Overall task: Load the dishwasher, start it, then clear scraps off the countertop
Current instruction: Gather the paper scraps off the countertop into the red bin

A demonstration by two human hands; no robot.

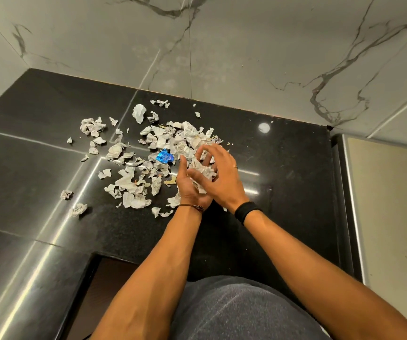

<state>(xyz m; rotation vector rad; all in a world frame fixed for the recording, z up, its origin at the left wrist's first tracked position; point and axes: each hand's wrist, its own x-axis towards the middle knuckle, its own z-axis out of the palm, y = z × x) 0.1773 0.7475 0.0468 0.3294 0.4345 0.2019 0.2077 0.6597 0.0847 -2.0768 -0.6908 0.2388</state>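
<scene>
Torn and crumpled paper scraps (pixel 133 173) lie scattered over the black granite countertop (pixel 283 153), thickest near the back wall. A shiny blue wrapper (pixel 164 157) sits among them. My left hand (pixel 189 187) is cupped palm-up at the right edge of the pile, with a wad of paper scraps (pixel 202 171) in it. My right hand (pixel 222 173) curls over the same wad from the right, fingers bent around it. Both hands meet at the wrists just above the counter.
A marble-patterned wall (pixel 222 57) rises behind the counter and at the left. The counter's right edge meets a steel-trimmed beige panel (pixel 388 204). The front edge has a cut-out (pixel 104 278) at the lower left. A small white spot (pixel 264 127) shines on the counter near the back.
</scene>
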